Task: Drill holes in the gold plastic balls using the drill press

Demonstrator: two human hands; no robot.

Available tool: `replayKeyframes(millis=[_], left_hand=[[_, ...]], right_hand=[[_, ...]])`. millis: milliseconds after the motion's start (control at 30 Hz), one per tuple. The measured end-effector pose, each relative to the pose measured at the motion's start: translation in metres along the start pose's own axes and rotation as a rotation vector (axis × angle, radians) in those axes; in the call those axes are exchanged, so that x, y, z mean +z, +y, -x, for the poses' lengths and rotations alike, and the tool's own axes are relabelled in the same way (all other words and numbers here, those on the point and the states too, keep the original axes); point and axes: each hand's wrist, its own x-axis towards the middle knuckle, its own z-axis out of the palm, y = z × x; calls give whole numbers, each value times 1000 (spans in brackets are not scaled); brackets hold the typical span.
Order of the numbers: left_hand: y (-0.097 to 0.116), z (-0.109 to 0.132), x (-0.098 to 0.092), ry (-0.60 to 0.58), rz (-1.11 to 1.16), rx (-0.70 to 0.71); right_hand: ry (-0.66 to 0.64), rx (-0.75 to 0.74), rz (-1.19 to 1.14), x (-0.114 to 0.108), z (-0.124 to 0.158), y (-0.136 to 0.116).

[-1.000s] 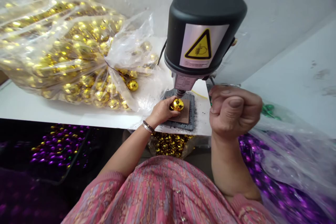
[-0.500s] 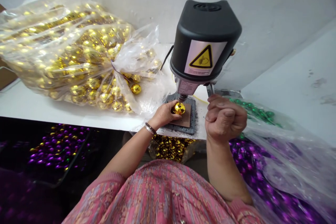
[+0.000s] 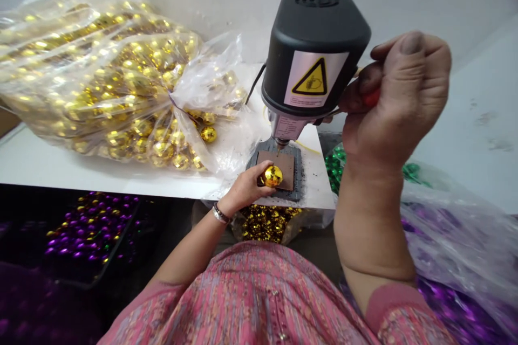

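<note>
My left hand [image 3: 245, 187] pinches a shiny gold ball [image 3: 272, 176] at the near edge of the brown pad [image 3: 285, 165] on the drill press base. The small black drill press [image 3: 315, 48] stands over that pad, its bit raised above it. My right hand [image 3: 394, 99] is up beside the machine's right side, closed round its red-knobbed feed lever [image 3: 371, 98].
A big clear bag of gold balls [image 3: 101, 75] lies on the white table [image 3: 81, 172] to the left. More gold balls [image 3: 265, 223] sit in a bag under the table edge. Purple beads [image 3: 81, 223] lie lower left, purple and green beads [image 3: 335, 164] in plastic at right.
My right hand rose from low beside the base to high at the machine's side, and the bit lifted. My left hand drew the gold ball back from under the bit.
</note>
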Motion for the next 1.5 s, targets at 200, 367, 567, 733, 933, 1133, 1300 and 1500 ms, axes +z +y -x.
replayKeyframes(millis=[200, 367, 567, 733, 933, 1133, 1300, 1500], left_hand=[[2, 29, -6, -147, 22, 30], [1, 39, -6, -271, -4, 79], [-2, 43, -12, -381, -128, 108], [-10, 12, -53, 30, -224, -51], [-36, -58, -124, 417, -660, -271], [-54, -83, -137, 173, -822, -600], [-55, -69, -120, 52, -707, -297], [-37, -35, -95, 112, 297, -179]], right_hand=[[-17, 47, 0, 2, 4, -9], [42, 2, -93, 7, 2, -7], [63, -46, -55, 6, 8, -5], [68, 33, 6, 2, 15, -13], [84, 91, 29, 0, 21, -20], [54, 67, 83, -2, 21, -19], [13, -42, 66, -6, 20, -12], [-27, -110, 50, -8, 21, -4]])
